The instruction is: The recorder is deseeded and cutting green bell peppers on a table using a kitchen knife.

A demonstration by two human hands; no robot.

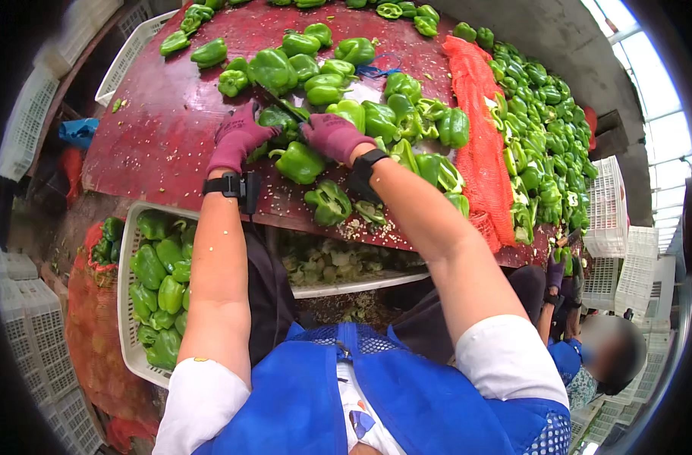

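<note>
My right hand (334, 136), in a purple glove, is closed around the handle of a knife. The knife's dark blade (276, 101) points away and to the left. My left hand (242, 138), in a matching glove, grips a green bell pepper (278, 120) that lies under the blade; its fingers partly cover it. Just nearer me, another whole bell pepper (299, 163) rests between the two hands. Close to the table's front edge sits a cut-open pepper (329, 202). The red tabletop (156, 129) is sprinkled with pale seeds.
Several whole peppers (274, 70) lie beyond my hands. A red mesh sack (471, 136) separates them from a big pepper heap (547, 129) at right. A white crate (126, 303) of peppers stands left of my legs. A co-worker (570, 356) works at lower right.
</note>
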